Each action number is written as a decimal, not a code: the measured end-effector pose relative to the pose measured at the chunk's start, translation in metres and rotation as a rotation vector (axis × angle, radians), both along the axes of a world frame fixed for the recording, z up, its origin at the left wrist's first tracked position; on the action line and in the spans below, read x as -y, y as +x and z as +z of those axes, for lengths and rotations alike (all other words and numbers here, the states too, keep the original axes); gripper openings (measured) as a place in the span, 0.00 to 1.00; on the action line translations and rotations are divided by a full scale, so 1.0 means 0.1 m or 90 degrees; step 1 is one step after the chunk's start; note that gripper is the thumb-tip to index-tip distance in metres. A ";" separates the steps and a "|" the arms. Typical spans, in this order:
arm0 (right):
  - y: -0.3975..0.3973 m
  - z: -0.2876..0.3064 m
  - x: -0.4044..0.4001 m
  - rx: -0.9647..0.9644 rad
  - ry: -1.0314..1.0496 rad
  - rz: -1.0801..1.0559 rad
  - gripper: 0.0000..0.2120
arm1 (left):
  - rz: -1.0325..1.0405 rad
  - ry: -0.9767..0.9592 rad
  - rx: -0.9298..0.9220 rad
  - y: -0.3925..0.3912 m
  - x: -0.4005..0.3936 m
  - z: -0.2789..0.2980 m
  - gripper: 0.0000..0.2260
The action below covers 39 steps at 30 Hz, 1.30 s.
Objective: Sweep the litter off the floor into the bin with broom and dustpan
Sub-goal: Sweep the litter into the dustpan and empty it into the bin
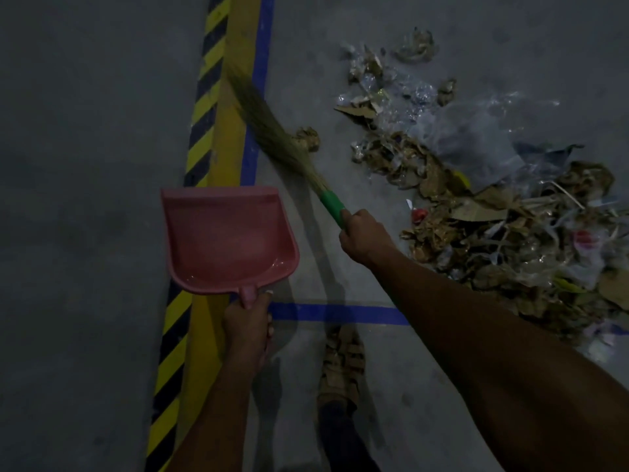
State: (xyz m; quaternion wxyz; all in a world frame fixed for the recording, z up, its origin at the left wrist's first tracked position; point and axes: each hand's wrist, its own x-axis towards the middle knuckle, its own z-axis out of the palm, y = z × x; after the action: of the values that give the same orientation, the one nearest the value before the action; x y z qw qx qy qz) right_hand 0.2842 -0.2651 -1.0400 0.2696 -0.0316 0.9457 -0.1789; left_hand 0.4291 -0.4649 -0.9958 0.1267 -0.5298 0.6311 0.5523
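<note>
Floor stripes [218, 137]: yellow-black hazard band with blue edging, left of centre; no writing legible.
Dustpan [226, 238]: pink, lower centre, unlabelled.
Left hand [246, 323]: curled round the dustpan handle, handle mostly hidden.
Broom [272, 131]: bristles blurred, green grip.
Right hand [362, 238]: clenched on the broom grip.
Litter [476, 199]: right side, cut off by frame edge; prints unreadable.

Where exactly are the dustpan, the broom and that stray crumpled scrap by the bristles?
dustpan [228, 240]: head view, on the middle of its pink scoop.
broom [332, 202]: head view, on its green handle sleeve.
crumpled scrap [308, 138]: head view, on the brown wad beside the bristles.
</note>
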 end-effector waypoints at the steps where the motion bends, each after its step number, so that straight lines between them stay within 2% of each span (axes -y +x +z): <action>1: -0.08 0.01 0.01 0.000 -0.001 -0.020 0.19 | -0.007 -0.005 0.002 -0.05 0.02 -0.01 0.11; 4: -0.33 0.08 0.00 0.002 -0.044 -0.115 0.15 | -0.037 -0.015 0.010 -0.22 0.05 -0.03 0.10; 11: -0.55 0.25 -0.41 0.063 -0.209 -0.525 0.07 | -0.087 -0.004 0.006 -0.52 -0.09 0.03 0.12; 14: -0.44 0.31 -0.70 0.070 -0.285 -0.633 0.04 | -0.121 -0.001 -0.013 -0.69 -0.24 0.07 0.12; 17: -0.25 0.28 -1.03 0.037 -0.305 -0.696 0.06 | -0.169 0.002 -0.052 -0.82 -0.43 0.12 0.08; 19: -0.07 0.26 -1.27 0.016 -0.264 -0.741 0.11 | -0.213 0.008 -0.053 -0.88 -0.58 0.15 0.09; 23: 0.36 0.25 -1.71 -0.002 -0.173 -0.758 0.07 | -0.290 0.022 -0.044 -0.94 -0.86 0.20 0.12; 26: 0.73 0.22 -1.87 -0.029 -0.144 -0.792 0.10 | -0.338 0.033 -0.033 -0.93 -1.00 0.21 0.13; 31: 1.32 0.27 -1.90 -0.129 -0.060 -0.750 0.12 | -0.409 0.033 -0.014 -0.87 -1.17 0.29 0.13; 36: 1.77 0.37 -1.81 -0.173 -0.064 -0.745 0.28 | -0.483 0.014 0.000 -0.84 -1.16 0.38 0.12; 39: 1.99 0.44 -1.76 -0.193 -0.046 -0.741 0.30 | -0.515 0.011 -0.014 -0.85 -1.09 0.40 0.11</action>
State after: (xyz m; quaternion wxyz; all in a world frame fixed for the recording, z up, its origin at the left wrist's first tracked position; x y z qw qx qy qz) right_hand 0.4830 -0.0892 -0.9958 -0.0118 0.4569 0.8290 -0.3223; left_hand 0.3438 -0.3557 -0.9562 0.3317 -0.2314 0.7854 0.4685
